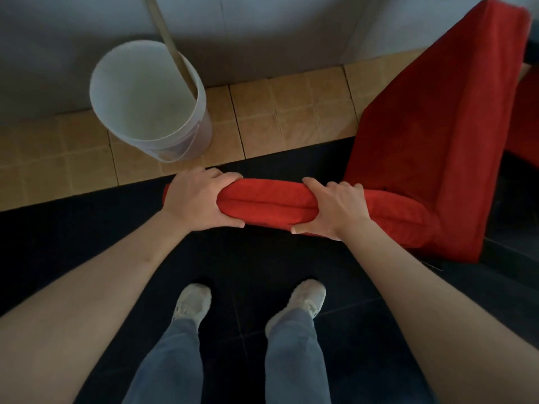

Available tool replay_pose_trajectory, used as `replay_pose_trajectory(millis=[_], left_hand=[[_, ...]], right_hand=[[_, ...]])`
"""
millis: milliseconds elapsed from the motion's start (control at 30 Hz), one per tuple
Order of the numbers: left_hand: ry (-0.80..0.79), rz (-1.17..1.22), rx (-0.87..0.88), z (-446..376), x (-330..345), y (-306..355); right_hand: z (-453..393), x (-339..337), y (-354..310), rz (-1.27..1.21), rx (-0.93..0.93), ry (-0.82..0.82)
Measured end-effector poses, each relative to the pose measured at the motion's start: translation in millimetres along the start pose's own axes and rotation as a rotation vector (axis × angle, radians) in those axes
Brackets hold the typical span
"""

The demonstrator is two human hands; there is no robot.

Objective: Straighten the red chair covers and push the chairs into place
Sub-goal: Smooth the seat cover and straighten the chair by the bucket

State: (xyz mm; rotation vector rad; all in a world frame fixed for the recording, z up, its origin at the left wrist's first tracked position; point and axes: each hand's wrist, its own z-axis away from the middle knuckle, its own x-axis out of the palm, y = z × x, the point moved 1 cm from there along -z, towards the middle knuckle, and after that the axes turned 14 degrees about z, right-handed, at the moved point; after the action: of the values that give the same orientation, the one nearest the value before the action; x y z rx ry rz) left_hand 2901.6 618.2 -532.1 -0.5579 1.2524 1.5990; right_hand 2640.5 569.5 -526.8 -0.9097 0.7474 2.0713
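Hands grip the top edge of the red chair cover (274,204) on the nearest chair: the left hand (198,198) at its left end, the right hand (335,209) further right, fingers curled over the fabric. Another covered chair (431,126) stands just right. A white bucket (148,100) sits far left on the tan tiles.

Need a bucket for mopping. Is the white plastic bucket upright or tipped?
Upright: the white plastic bucket stands on the tan tiles, mouth up, a wooden stick leaning inside.
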Motion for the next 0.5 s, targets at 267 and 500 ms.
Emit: replay_pose_trajectory(millis=[267,500], left_hand=[[-0.038,-0.053,0.065,31,4,-17],[-0.018,-0.067,0.073,53,14,-20]], right_hand=[[35,15,-45,-0.037,0.085,-0.002],[51,21,-61,-0.029,0.089,-0.002]])
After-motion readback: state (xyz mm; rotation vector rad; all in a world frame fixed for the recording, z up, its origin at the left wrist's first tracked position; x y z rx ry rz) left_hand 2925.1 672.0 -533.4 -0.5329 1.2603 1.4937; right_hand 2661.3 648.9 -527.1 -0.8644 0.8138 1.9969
